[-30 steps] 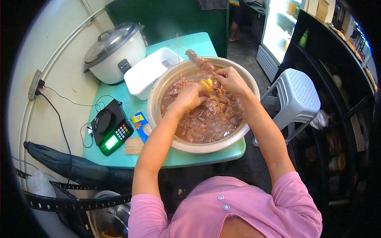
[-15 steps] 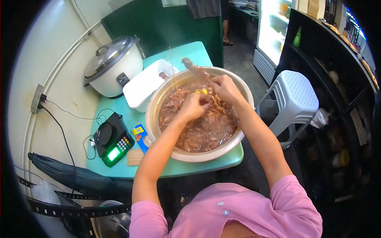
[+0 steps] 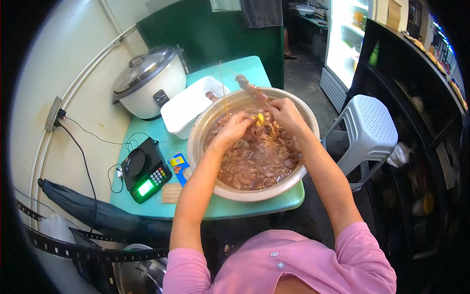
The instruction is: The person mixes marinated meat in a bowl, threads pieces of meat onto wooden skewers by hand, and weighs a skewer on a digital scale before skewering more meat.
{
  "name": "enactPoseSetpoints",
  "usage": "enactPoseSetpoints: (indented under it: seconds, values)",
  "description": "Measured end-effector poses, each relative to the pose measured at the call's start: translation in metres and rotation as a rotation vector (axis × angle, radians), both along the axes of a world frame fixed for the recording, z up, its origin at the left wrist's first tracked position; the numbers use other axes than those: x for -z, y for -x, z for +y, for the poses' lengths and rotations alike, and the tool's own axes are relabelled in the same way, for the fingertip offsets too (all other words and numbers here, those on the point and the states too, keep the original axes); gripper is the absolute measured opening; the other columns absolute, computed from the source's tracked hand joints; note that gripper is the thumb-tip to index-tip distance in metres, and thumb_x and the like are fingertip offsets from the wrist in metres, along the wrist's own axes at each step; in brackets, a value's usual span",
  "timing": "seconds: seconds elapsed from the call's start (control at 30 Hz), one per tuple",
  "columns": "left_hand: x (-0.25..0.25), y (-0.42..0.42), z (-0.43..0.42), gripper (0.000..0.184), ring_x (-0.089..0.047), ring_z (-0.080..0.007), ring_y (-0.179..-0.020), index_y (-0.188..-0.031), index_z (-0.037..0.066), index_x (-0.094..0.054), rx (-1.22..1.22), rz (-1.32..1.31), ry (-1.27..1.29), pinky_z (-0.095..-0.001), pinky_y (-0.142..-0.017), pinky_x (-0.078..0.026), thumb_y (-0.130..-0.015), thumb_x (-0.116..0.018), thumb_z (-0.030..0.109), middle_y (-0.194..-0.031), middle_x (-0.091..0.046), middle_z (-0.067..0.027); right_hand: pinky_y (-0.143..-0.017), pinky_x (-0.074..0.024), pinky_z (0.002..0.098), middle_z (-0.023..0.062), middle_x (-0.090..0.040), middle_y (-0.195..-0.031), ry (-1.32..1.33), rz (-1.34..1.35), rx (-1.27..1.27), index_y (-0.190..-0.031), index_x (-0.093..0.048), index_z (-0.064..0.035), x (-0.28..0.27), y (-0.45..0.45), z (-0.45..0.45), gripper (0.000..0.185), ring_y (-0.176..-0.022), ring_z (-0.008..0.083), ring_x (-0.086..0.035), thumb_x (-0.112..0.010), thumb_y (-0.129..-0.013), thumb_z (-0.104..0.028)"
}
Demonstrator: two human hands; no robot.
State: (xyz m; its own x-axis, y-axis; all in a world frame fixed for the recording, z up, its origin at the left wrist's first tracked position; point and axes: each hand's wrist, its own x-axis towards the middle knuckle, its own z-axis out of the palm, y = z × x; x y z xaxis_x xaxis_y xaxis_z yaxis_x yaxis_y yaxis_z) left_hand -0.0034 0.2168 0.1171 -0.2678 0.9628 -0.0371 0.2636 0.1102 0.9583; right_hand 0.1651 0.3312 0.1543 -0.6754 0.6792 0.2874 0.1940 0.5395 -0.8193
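"Two bare hands fill my remote feed, both over the large round off-white basin (image 3: pixel 254 196). What does the right hand (image 3: pixel 285 115) have?"

"Its thumb and fingers pinch the lower end of a thin wooden skewer threaded with brownish-pink meat (image 3: pixel 250 89). I see it slanting up over the basin's far side, tip showing beyond the rim."

"And the left hand (image 3: pixel 236 127)?"

"Over the basin's left half, fingers curled close together by the wet brown meat pieces (image 3: pixel 259 164). I can't tell from here whether they pinch anything. A small bright-yellow piece (image 3: pixel 260 119) shows between the hands, and a slim wooden stick (image 3: pixel 223 93) stands nearly upright at the basin's far left."

"Around it?"

"Left of the basin I've got a white rectangular plastic tub (image 3: pixel 188 105), a black digital scale with a green-lit display (image 3: pixel 147 171) and pale wooden sticks (image 3: pixel 171 193), all on the turquoise table (image 3: pixel 235 210)."
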Motion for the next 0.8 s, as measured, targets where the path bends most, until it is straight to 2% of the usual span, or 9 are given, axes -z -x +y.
enactPoseSetpoints:
  seconds: [0.07,0.13,0.23,0.43,0.53,0.6,0.67,0.73,0.8]
  values:
    - [-0.003,0.001,-0.002,0.011,-0.063,-0.0179,-0.077,-0.1,0.004,-0.049,-0.024,-0.049,0.003,-0.034,-0.067,-0.055,-0.09,-0.046,0.01,-0.089,-0.058,-0.0066,-0.067,-0.0469,0.0401,0.0227,-0.061,-0.069,-0.004,0.005,0.003,-0.08,-0.067,0.0007,-0.001,0.0,-0.001,0.022,-0.067,0.0332,-0.062,-0.059,-0.077,-0.019]
    - [-0.027,-0.013,-0.013,0.012,-0.064,-0.0213,-0.082,-0.101,0.004,-0.046,-0.091,-0.32,0.085,-0.035,-0.066,-0.056,-0.092,-0.045,0.012,-0.093,-0.059,-0.009,-0.067,-0.0469,0.0398,0.0227,-0.061,-0.068,-0.009,0.013,-0.008,-0.08,-0.067,0.0007,0.001,0.0,-0.001,0.022,-0.066,0.0327,-0.062,-0.058,-0.077,-0.019]
    - [-0.032,-0.007,-0.014,0.018,-0.064,-0.0226,-0.087,-0.107,0.004,-0.045,-0.105,-0.429,0.107,-0.0337,-0.067,-0.056,-0.09,-0.048,0.008,-0.101,-0.058,-0.0115,-0.066,-0.0468,0.0394,0.0222,-0.06,-0.066,-0.013,0.016,-0.026,-0.079,-0.067,0.0009,0.002,0.002,0.0,0.022,-0.065,0.0319,-0.062,-0.057,-0.078,-0.019]
    - [-0.023,-0.003,-0.018,0.045,-0.063,-0.0187,-0.084,-0.121,0.005,-0.043,-0.024,-0.328,-0.089,-0.0274,-0.067,-0.053,-0.079,-0.058,-0.005,-0.104,-0.059,-0.0125,-0.064,-0.0462,0.0394,0.0206,-0.059,-0.064,0.006,0.021,-0.037,-0.079,-0.067,0.0014,0.003,0.0,0.0,0.021,-0.062,0.031,-0.06,-0.057,-0.078,-0.017]
    - [-0.019,0.0,-0.016,0.047,-0.062,-0.0161,-0.08,-0.12,0.005,-0.045,-0.099,-0.229,-0.131,-0.0242,-0.065,-0.052,-0.077,-0.06,-0.006,-0.103,-0.06,-0.0122,-0.063,-0.046,0.0391,0.0205,-0.059,-0.063,-0.028,0.038,-0.028,-0.079,-0.066,0.002,0.003,0.0,-0.001,0.021,-0.061,0.0308,-0.06,-0.057,-0.078,-0.017]
    - [-0.019,0.003,-0.014,0.046,-0.062,-0.0154,-0.08,-0.119,0.005,-0.045,-0.135,-0.212,-0.126,-0.0238,-0.064,-0.052,-0.077,-0.059,-0.007,-0.103,-0.06,-0.012,-0.053,-0.0409,0.0276,0.0065,-0.059,-0.058,-0.076,-0.013,-0.057,-0.085,-0.067,0.0044,0.0,-0.002,-0.002,0.022,-0.055,0.0115,-0.053,-0.054,-0.084,-0.013]
    - [-0.019,0.007,-0.014,0.045,-0.061,-0.0146,-0.079,-0.118,0.005,-0.046,-0.172,-0.196,-0.123,-0.0233,-0.063,-0.051,-0.077,-0.059,-0.007,-0.102,-0.06,-0.0118,-0.053,-0.0409,0.0278,0.0065,-0.059,-0.058,-0.058,-0.026,-0.065,-0.085,-0.067,0.004,-0.003,-0.002,-0.004,0.022,-0.055,0.0114,-0.052,-0.053,-0.084,-0.013]
    - [-0.021,0.009,-0.015,0.039,-0.061,-0.0195,-0.086,-0.112,0.003,-0.052,-0.218,-0.159,-0.105,-0.0285,-0.064,-0.053,-0.076,-0.06,-0.009,-0.101,-0.06,-0.015,-0.053,-0.0408,0.0279,0.0065,-0.059,-0.058,-0.037,-0.042,-0.073,-0.086,-0.067,0.0036,-0.006,-0.003,-0.006,0.022,-0.055,0.0114,-0.052,-0.053,-0.084,-0.013]
    - [-0.02,0.013,-0.015,0.039,-0.061,-0.0202,-0.086,-0.113,0.003,-0.051,-0.259,-0.2,-0.108,-0.0284,-0.064,-0.053,-0.077,-0.06,-0.007,-0.101,-0.06,-0.0145,-0.053,-0.0407,0.0281,0.0062,-0.059,-0.058,-0.012,-0.061,-0.086,-0.086,-0.067,0.0035,-0.009,-0.005,-0.008,0.022,-0.054,0.0113,-0.052,-0.053,-0.084,-0.013]
